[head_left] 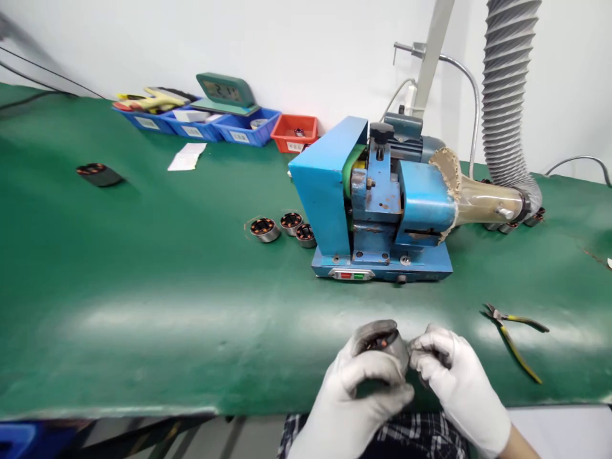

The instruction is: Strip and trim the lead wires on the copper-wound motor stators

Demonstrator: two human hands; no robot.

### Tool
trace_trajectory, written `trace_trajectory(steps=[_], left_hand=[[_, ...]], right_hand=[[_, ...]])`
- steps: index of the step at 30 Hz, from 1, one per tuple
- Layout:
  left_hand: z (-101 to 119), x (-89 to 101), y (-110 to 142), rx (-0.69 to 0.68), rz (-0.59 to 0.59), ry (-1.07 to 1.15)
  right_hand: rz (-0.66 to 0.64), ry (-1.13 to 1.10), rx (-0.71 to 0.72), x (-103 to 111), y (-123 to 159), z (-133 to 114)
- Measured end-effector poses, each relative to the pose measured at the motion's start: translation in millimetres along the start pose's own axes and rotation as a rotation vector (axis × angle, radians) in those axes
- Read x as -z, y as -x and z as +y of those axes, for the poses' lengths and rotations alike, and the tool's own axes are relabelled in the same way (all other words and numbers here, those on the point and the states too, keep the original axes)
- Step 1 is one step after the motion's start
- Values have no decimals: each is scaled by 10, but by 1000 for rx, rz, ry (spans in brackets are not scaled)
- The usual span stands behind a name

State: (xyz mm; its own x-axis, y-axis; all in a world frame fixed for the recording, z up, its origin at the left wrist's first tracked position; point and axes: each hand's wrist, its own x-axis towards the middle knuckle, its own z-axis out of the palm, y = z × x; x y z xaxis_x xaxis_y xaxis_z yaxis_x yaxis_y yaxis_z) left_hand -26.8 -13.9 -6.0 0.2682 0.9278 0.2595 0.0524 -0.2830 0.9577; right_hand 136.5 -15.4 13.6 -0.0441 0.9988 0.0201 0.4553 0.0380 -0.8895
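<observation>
The round grey metal ring with black and copper inside is held above the near edge of the green table, in the curled fingers of the white-gloved left hand; the white-gloved right hand is pinched narrow beside it, its contents unclear; yellow-handled pliers lie open to the right; the blue metal machine stands beyond.

open green mat at left, blue machine blocking behind

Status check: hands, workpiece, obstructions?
Left hand gripping metal ring. Right hand close at its side, contents unclear. Open pliers lie off to the right; blue machine stands beyond both hands.
</observation>
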Motion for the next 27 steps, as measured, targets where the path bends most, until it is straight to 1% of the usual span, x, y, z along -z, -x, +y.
trace_trajectory(steps=[2,4,5,6,7,9,10,11,12,13,15,17,18,19,20,21,22,23,25,26,27], left_hand=[[49,46,12,-135,31,-140],[62,89,14,-185,4,-332],[69,104,8,-186,-31,-391],[84,115,-1,-161,-82,-407],[110,122,-15,-114,-141,-382],[188,127,-47,9,-231,-289],[231,125,-62,29,-260,-251],[267,122,-73,16,-277,-238],[288,116,-79,-39,-266,-254],[292,107,-79,-118,-230,-294],[245,82,-62,-248,-113,-439],[152,47,-37,-265,-10,-570],[103,28,-28,-251,2,-585],[59,8,-23,-231,-11,-567],[28,-10,-25,-213,-28,-518],[11,-26,-32,-190,-34,-452],[11,-37,-44,-158,-27,-382],[27,-42,-58,-114,-9,-314],[90,-31,-82,-42,-25,-190],[124,-16,-87,-44,-47,-143],[151,3,-85,-80,-69,-121]], right_hand=[[-104,-173,-215,32,-28,-110],[-172,-305,-361,51,-48,-169],[-180,-337,-399,53,-50,-179],[-170,-333,-400,49,-45,-178],[-141,-292,-363,42,-34,-169],[-33,-122,-211,24,4,-144],[34,-22,-119,20,27,-136],[95,61,-35,20,49,-134],[139,115,21,26,67,-139],[158,133,43,37,80,-151],[115,67,-1,68,86,-184],[15,-93,-144,94,74,-203],[-29,-188,-226,101,66,-200],[-52,-280,-297,104,60,-189],[-57,-358,-347,104,56,-171],[-51,-417,-367,101,55,-148],[-38,-451,-348,98,57,-125],[-15,-456,-293,97,60,-105],[36,-375,-150,101,61,-88],[55,-309,-97,106,57,-92],[69,-253,-74,112,48,-103]])
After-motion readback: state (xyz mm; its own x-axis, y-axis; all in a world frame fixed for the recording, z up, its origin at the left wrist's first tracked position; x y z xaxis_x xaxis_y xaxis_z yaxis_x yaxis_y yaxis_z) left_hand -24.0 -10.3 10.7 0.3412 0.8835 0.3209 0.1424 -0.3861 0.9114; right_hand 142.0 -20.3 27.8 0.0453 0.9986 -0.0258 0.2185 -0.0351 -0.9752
